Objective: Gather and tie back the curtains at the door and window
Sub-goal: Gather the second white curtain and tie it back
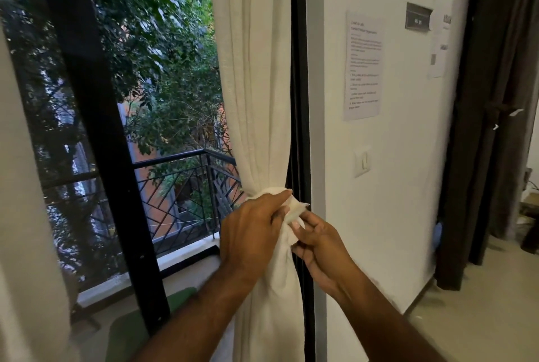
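A cream curtain (pixel 256 76) hangs bunched against the right side of the black door frame (pixel 299 99). A white fabric tie (pixel 294 210) wraps the bunch at waist height. My left hand (pixel 250 233) grips the wrapped tie from the left, fingers curled over it. My right hand (pixel 318 239) pinches a loose end of the tie from the right. Below the tie the curtain falls in a narrow column (pixel 277 303). Another pale curtain (pixel 20 186) hangs at the far left edge.
A white wall (pixel 393 216) with a printed notice (pixel 363 67) and a light switch (pixel 362 162) stands right of the door. Dark brown curtains (pixel 481 128) hang at the far right. Outside are a black balcony railing (pixel 180 186) and trees. A green mat (pixel 131 329) lies below.
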